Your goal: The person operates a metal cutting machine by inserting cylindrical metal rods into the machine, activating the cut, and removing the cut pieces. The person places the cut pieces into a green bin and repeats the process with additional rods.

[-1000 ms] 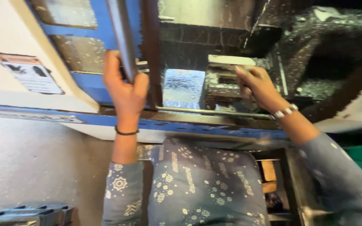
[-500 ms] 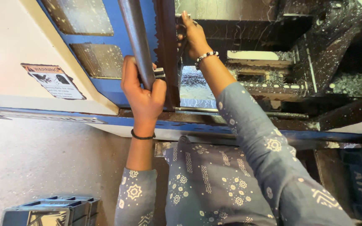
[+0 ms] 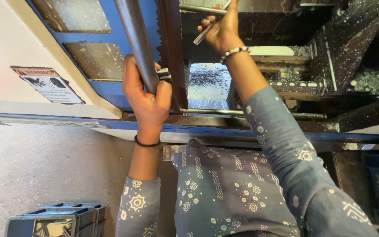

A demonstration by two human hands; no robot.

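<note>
Steel door handle bar [image 3: 137,39] is gripped by the left hand [image 3: 148,98]; beyond it, a thin metal rod [image 3: 209,27] is clasped by the right hand [image 3: 222,30] inside the opened, chip-strewn machine.

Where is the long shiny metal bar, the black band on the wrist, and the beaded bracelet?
Long grey metal door bar [image 3: 132,35], head view, on its bare shaft above the left hand.
Thin black wristband [image 3: 147,143], head view, on the strap across the left wrist.
Silver beaded bracelet [image 3: 234,52], head view, on the beads at the right wrist.
</note>
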